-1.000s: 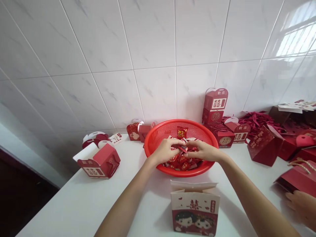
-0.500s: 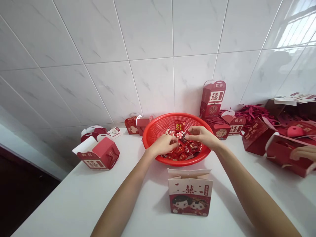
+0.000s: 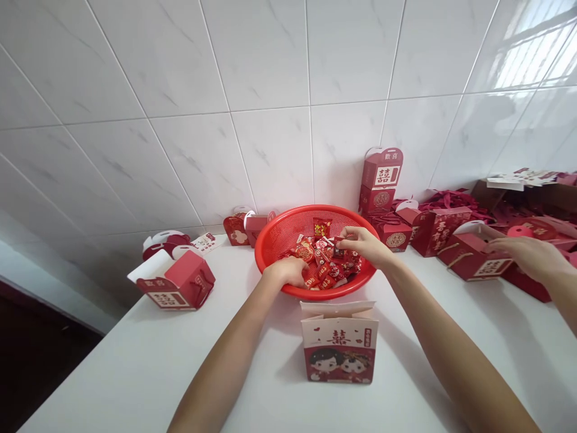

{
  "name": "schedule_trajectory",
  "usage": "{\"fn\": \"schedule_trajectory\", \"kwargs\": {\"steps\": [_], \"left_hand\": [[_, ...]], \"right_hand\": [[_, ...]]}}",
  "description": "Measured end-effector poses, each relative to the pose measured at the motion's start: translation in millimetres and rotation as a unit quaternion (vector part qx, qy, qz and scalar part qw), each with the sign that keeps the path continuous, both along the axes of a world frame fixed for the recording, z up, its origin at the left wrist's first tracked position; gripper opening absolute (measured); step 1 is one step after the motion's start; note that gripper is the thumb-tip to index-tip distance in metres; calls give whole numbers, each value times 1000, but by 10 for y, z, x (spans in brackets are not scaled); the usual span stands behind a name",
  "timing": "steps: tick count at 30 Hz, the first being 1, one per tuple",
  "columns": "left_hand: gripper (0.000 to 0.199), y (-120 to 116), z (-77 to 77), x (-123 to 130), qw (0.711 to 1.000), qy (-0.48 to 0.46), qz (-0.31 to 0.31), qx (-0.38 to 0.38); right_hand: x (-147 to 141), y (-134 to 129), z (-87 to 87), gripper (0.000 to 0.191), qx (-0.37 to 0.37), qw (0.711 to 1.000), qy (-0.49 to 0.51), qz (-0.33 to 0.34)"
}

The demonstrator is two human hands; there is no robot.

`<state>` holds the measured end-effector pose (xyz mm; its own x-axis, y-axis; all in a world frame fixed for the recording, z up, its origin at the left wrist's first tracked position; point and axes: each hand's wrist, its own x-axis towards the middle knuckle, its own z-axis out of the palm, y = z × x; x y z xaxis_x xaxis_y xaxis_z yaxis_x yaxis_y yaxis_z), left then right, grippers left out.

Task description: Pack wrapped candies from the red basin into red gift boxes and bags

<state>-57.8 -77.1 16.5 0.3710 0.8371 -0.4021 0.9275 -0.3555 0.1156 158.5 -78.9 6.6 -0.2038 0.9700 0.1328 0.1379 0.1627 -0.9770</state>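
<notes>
Red basket (image 3: 286, 228): on white table (image 3: 135, 373), wrapped packets (image 3: 323, 252) piled inside.
Carton (image 3: 340, 346): upright, top open, just in front of basket.
Left hand (image 3: 288, 272): in basket's near-left, fingers curled in; grip can't tell.
Right hand (image 3: 363, 243): basket's right, pinching dark packet (image 3: 337, 249).
Hand gap: near-touching 1s ago, now apart; likely separate picking.

Glare (image 3: 527, 60) whitens the wall tiles (image 3: 491, 129) at right; shadows (image 3: 509, 337) look soft.
</notes>
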Motion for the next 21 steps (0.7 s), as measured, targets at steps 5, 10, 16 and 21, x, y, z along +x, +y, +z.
{"fn": "schedule_trajectory", "kwargs": {"steps": [5, 10, 16, 21], "left_hand": [[33, 42, -27, -6, 1000, -9, -17, -21], [25, 22, -28, -10, 996, -86, -13, -2], [26, 50, -73, -54, 935, -336, -74, 84], [33, 104, -128, -78, 889, -438, -87, 100]], "right_hand": [[-15, -23, 6, 31, -1, 1000, 16, 6], [-3, -13, -11, 41, 27, 999, -18, 15], [5, 1, -26, 47, 48, 998, -33, 10], [7, -8, -15, 47, 44, 998, -30, 20]]}}
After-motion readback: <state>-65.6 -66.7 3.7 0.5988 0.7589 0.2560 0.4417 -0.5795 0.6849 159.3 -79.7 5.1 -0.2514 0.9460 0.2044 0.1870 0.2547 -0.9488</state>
